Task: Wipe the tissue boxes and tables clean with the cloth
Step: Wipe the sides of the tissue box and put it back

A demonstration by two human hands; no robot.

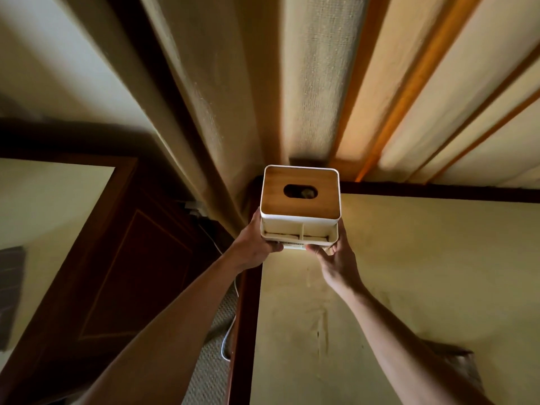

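White tissue box (300,204) with rounded corners, capped by a flat brown wood-grain lid. Oval slot cut in the middle of the lid, with a pale bit of tissue showing inside it. Along the near side, a low white tray split into two open compartments by a thin divider. A small label with dark print just under that tray, too small to read.

Held at the far corner of the yellowish table (409,287), close against the hanging curtains (306,83); cannot tell whether resting on the table or lifted just off it. Upright, lid level, tray side facing the person.

Gripped from both sides at the near lower edge. Left hand (253,244) cupped round the left lower corner, thumb up along the left wall, fingers curled under the front edge. Right hand (336,260) holding the right lower corner, fingers bent round below the tray and thumb up beside the right wall. Both forearms stretched forward from the bottom of the view, meeting at the box.

Dark wood trim bordering the table. Left of it, a dark brown cabinet door (131,273) and a white cable (228,331) trailing down over woven carpet (210,361).
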